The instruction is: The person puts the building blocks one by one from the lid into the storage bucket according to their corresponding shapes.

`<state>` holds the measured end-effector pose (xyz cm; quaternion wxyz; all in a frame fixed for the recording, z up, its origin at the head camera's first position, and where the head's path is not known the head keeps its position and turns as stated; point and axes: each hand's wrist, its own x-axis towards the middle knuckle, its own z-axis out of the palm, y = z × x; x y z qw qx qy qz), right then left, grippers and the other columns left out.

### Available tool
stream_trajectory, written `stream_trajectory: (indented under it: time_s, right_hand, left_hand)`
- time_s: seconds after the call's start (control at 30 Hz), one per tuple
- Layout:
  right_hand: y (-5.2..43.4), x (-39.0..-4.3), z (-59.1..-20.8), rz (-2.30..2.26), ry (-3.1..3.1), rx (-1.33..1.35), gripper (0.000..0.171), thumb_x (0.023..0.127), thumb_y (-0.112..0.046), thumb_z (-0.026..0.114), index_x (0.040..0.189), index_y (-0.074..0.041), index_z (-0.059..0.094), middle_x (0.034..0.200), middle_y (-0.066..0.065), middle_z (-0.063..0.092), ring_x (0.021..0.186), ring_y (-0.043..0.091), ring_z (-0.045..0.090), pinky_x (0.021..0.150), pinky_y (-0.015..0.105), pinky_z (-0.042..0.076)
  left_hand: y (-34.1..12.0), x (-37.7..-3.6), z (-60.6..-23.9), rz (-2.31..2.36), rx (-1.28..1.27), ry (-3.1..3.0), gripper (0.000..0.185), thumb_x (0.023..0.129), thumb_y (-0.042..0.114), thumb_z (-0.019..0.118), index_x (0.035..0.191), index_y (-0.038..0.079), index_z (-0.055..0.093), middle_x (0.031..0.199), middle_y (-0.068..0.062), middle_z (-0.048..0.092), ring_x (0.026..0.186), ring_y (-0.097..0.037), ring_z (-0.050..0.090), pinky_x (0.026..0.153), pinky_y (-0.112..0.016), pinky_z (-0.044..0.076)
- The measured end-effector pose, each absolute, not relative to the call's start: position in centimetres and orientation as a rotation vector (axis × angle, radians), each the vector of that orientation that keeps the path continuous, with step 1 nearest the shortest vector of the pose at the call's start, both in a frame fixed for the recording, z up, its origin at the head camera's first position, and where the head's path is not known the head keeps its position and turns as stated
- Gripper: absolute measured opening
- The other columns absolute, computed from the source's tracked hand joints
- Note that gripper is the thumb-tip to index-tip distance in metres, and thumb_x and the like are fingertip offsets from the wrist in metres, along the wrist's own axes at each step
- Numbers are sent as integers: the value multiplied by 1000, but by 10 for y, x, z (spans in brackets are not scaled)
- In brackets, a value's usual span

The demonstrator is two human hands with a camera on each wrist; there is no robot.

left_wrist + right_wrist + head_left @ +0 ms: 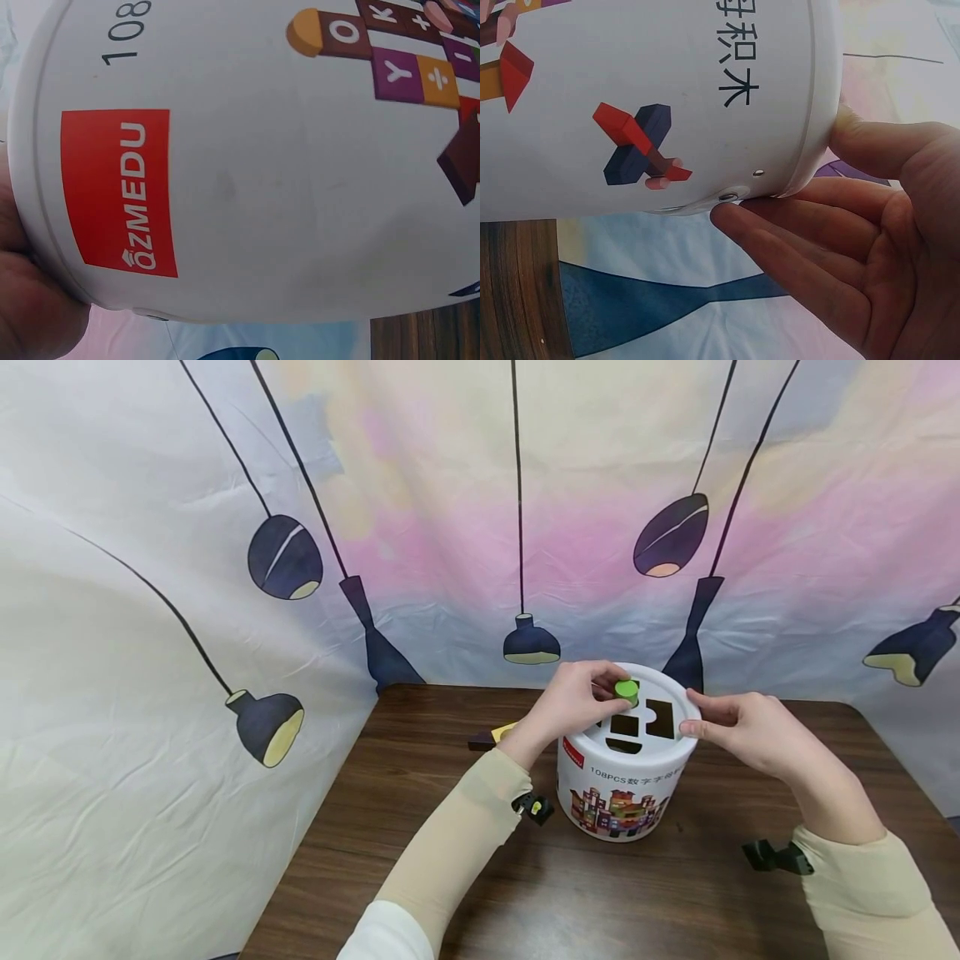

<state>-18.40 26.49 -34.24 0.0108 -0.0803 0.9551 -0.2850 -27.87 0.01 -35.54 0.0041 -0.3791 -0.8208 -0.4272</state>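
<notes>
We see a white bucket [626, 793] standing upright on the brown wooden table [600, 902], near its back edge and close to a backdrop [150, 610] printed with hanging lamps. Its white lid [671, 739] has shaped cut-outs, and its wall carries a red label and pictures of coloured blocks. Our left hand [573, 702] reaches over the lid from the left and pinches a green cylinder block [627, 691] between its fingertips, right at a cut-out near the lid's far side; how far the block sits in the hole we cannot tell. Our right hand [750, 731] rests on the lid's right rim, thumb on top and fingers lying fairly straight along the bucket's side just under the rim, holding nothing else. The 2 hands are apart, 1 on each side of the lid. Behind the left wrist, a yellow block [504, 729] and a dark block [481, 742] lie on the table.
</notes>
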Motion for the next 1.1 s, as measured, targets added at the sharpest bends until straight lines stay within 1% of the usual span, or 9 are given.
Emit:
stream_trajectory:
  time_s: [0.23, 0.47, 0.7, 0.83, 1.0, 1.1]
  right_hand:
    - [265, -184, -342, -876, 2982, -238, 83, 101, -57, 70, 158, -2, 47, 138, 31, 63, 130, 55, 58, 96, 72, 51]
    - [265, -185, -343, -876, 2980, -231, 82, 101, -58, 69, 158, -3, 48, 139, 31, 62, 131, 55, 57, 97, 72, 50]
    - [265, -185, -342, -857, 2990, -242, 81, 101, -57, 70, 158, -2, 48, 138, 31, 63, 130, 55, 57, 96, 72, 51]
    - [266, -185, -343, -855, 2992, -242, 81, 101, -58, 70, 158, -3, 49, 138, 31, 63, 130, 56, 57, 96, 72, 50]
    - [267, -185, -343, -859, 2994, -231, 81, 101, -58, 70, 158, -3, 49, 139, 31, 62, 132, 56, 56, 97, 72, 49]
    - [266, -184, -343, -876, 2992, -227, 81, 101, -57, 71, 158, -4, 49, 139, 30, 62, 133, 56, 55, 97, 72, 49]
  left_hand:
    - [-1, -278, -355, -1320, -1194, -2576, 33, 97, 15, 82, 128, 6, 74, 110, -2, 76, 94, -1, 70, 85, -14, 54]
    - [-2, -278, -357, -1300, -1208, -2553, 33, 99, 16, 80, 129, 3, 73, 116, -7, 76, 98, -5, 69, 87, -13, 52]
    - [-3, -278, -358, -1299, -1222, -2542, 34, 100, 17, 80, 130, 2, 73, 117, -9, 76, 98, -4, 69, 87, -13, 53]
    - [-2, -279, -359, -1302, -1226, -2538, 35, 100, 17, 80, 130, 2, 73, 118, -11, 76, 98, -4, 69, 87, -13, 53]
    - [-5, -281, -361, -1388, -1226, -2454, 33, 102, 18, 77, 129, 1, 73, 119, -12, 76, 99, -2, 69, 88, -14, 54]
    - [-16, -282, -364, -1486, -1164, -2334, 30, 103, 15, 75, 128, -1, 73, 119, -12, 76, 102, -6, 71, 92, -17, 55]
